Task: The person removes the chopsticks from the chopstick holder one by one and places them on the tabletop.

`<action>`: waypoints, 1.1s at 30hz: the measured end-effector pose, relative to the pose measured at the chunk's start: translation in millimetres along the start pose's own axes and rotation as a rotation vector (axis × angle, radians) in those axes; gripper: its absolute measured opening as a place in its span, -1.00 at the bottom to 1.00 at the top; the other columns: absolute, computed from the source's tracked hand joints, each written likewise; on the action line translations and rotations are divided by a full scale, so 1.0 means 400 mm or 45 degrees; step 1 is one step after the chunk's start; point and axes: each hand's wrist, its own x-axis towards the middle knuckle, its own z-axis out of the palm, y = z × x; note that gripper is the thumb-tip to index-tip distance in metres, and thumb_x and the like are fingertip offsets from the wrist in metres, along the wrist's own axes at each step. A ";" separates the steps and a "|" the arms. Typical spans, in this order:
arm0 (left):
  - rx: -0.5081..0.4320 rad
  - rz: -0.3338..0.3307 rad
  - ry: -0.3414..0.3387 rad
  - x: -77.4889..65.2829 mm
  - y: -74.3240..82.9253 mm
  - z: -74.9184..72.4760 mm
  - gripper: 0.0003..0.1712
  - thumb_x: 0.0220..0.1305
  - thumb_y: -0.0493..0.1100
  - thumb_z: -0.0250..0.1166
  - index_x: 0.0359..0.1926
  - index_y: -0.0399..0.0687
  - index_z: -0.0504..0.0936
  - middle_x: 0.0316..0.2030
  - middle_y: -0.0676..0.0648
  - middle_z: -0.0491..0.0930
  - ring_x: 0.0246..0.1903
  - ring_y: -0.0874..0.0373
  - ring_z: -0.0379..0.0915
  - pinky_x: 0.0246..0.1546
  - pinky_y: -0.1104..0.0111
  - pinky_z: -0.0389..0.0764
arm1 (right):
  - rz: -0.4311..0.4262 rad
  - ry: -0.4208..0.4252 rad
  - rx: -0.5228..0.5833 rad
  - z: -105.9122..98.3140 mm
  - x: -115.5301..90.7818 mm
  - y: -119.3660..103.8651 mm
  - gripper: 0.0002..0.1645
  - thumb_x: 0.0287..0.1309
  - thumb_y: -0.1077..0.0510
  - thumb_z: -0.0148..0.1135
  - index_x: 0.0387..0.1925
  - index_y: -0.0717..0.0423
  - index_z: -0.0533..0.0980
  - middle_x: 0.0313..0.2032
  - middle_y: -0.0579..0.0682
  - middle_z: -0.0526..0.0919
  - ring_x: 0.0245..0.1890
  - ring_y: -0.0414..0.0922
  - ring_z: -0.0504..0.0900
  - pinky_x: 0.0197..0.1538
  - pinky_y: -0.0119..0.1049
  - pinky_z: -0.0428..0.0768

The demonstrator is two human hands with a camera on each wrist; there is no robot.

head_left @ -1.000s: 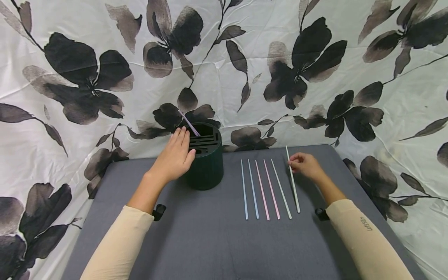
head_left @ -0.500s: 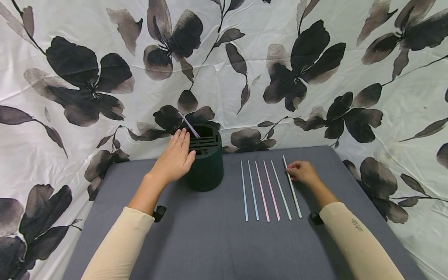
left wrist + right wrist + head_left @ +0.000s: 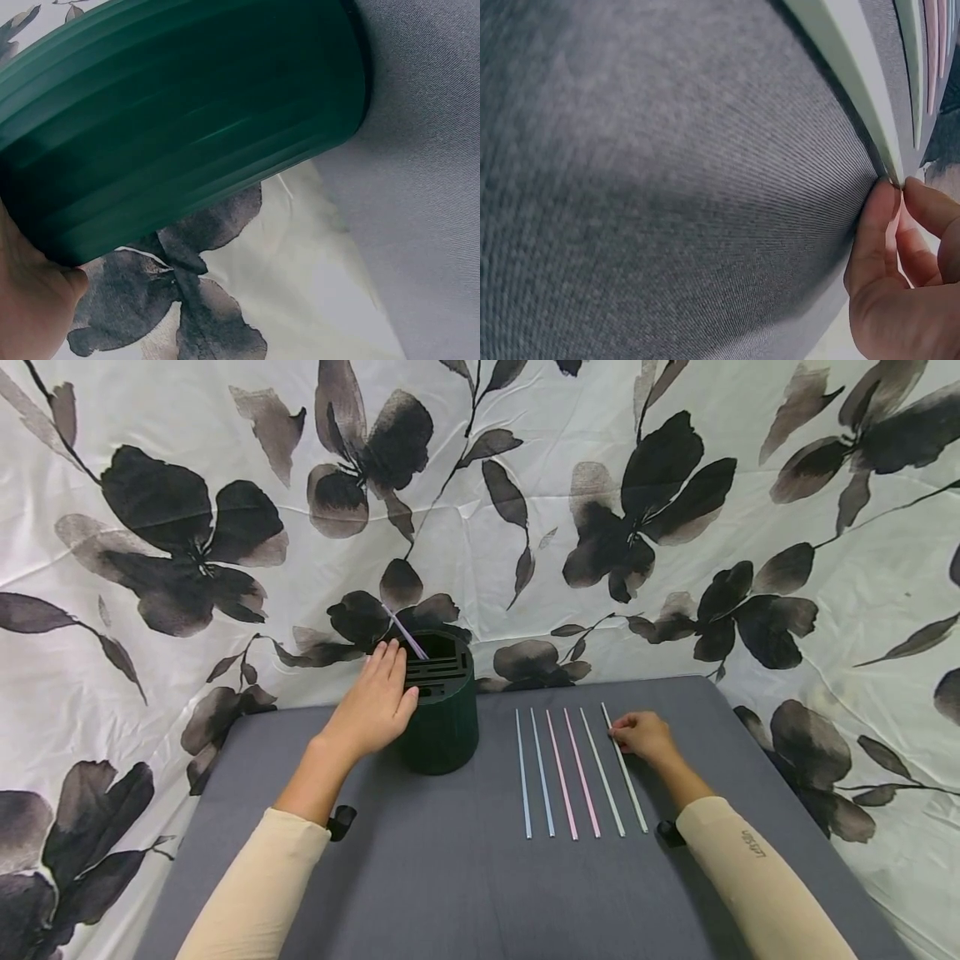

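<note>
At the left of the head view stands a dark green ribbed utensil holder (image 3: 442, 743); a purple chopstick (image 3: 405, 632) leans out of its top. My left hand (image 3: 375, 703) rests on the holder's left rim with its fingers straight. To the right, my right hand (image 3: 647, 740) pinches the upper part of a pale green chopstick (image 3: 629, 785) between thumb and fingertips. In the right wrist view this chopstick (image 3: 855, 67) lies along the cloth, its narrow end at the fingertips. Left of it lies a second pale green chopstick (image 3: 602, 773), roughly parallel.
Further left in the row are two pink chopsticks (image 3: 562, 775) and two light blue ones, the outermost blue chopstick (image 3: 522, 773) nearest the holder. All lie on a grey cloth-covered table (image 3: 450, 885). A floral curtain (image 3: 480, 560) hangs behind the table's back edge.
My right hand has brought the pale green chopstick down and left, beside the others in the row. The left hand stays on the holder.
</note>
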 end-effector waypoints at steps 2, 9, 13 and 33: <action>-0.002 0.002 0.002 0.000 -0.003 0.002 -0.21 0.63 0.07 -0.21 0.59 -0.43 -0.01 0.61 -0.39 -0.09 0.62 -0.29 -0.25 0.59 -0.15 -0.07 | 0.006 0.008 -0.020 0.002 -0.002 -0.006 -0.71 0.35 0.17 0.34 -0.10 0.38 0.64 -0.22 0.23 0.78 -0.41 -0.18 0.77 -0.27 -0.23 0.78; -0.007 0.000 0.015 0.002 -0.005 0.005 -0.20 0.62 0.07 -0.19 0.58 -0.44 0.00 0.61 -0.39 -0.09 0.62 -0.29 -0.25 0.59 -0.15 -0.06 | -0.036 0.059 -0.118 0.005 0.001 -0.013 -0.71 0.32 0.14 0.36 -0.14 0.35 0.68 -0.28 0.17 0.81 -0.45 -0.18 0.78 -0.34 -0.29 0.73; -0.008 0.004 0.025 0.005 -0.005 0.006 -0.20 0.61 0.07 -0.19 0.58 -0.45 0.01 0.61 -0.40 -0.07 0.62 -0.30 -0.23 0.59 -0.15 -0.05 | -0.060 0.070 -0.157 0.007 0.005 -0.011 -0.72 0.31 0.13 0.37 -0.17 0.34 0.69 -0.32 0.14 0.82 -0.48 -0.17 0.77 -0.41 -0.35 0.66; -0.009 -0.005 0.009 0.010 -0.007 0.002 -0.20 0.62 0.06 -0.19 0.59 -0.43 -0.02 0.61 -0.38 -0.09 0.62 -0.30 -0.24 0.59 -0.15 -0.06 | -0.212 0.127 -0.177 -0.015 0.012 -0.036 -0.75 0.29 0.11 0.38 -0.16 0.25 0.70 -0.39 0.05 0.79 -0.54 -0.29 0.64 -0.40 -0.35 0.56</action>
